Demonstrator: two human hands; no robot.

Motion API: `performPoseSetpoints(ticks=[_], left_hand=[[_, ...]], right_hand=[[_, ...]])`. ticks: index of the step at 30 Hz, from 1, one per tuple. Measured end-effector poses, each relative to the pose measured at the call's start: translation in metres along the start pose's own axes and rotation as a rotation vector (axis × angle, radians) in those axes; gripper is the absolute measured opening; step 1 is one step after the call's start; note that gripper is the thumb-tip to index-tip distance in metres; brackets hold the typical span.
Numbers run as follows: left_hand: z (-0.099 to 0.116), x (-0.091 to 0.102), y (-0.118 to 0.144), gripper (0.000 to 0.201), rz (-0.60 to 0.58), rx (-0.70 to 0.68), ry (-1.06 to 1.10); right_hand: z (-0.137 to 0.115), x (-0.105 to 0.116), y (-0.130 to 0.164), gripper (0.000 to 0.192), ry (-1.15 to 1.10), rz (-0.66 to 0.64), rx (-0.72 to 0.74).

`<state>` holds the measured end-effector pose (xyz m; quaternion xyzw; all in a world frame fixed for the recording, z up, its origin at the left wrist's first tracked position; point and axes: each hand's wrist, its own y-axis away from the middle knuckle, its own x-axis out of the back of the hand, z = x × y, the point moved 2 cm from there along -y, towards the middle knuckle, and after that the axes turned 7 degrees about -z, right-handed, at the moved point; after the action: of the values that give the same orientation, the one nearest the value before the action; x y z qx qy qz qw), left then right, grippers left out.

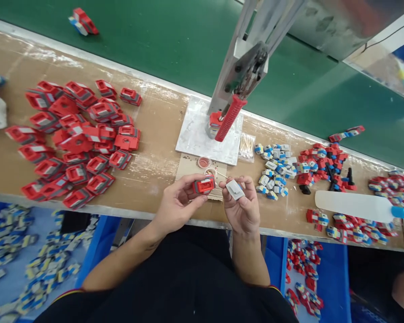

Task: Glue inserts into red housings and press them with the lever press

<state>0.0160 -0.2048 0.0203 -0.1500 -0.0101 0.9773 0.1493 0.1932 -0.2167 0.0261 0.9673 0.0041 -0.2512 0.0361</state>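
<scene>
My left hand (177, 204) holds a small red plastic housing (204, 184) by its sides, just above the bench's front edge. My right hand (243, 206) pinches a small white-grey block (234, 189) together with a thin stick whose tip points toward the red housing. The two hands sit close together, the parts a few centimetres apart. Right behind them lie a small pink dish (204, 162) and a clear ring on a piece of cardboard (188, 167).
A big heap of red housings (77, 134) covers the left of the bench. A hand press with a red handle (229, 117) stands on a white plate (197, 134). Blue-white parts (272, 170), red assemblies (323, 161), a white paddle (353, 205), blue bins (336, 278) below; green conveyor (138, 40) behind.
</scene>
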Motion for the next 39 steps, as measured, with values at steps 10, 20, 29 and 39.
performPoseSetpoints(ticks=[10,20,29,39], left_hand=[[-0.004,0.008,0.011,0.043,0.036,-0.173,-0.169],[-0.004,0.008,0.012,0.058,0.093,-0.429,-0.642],[-0.007,0.006,0.012,0.05,0.109,-0.628,-0.854],[0.001,0.018,0.014,0.049,-0.06,-0.519,-0.302]], right_hand=[[0.011,-0.02,0.002,0.029,0.377,0.025,0.114],[0.013,-0.033,0.005,0.038,0.517,0.048,0.071],[0.018,-0.037,0.001,0.058,0.612,0.018,-0.022],[0.002,-0.019,-0.002,0.067,0.689,-0.519,0.175]])
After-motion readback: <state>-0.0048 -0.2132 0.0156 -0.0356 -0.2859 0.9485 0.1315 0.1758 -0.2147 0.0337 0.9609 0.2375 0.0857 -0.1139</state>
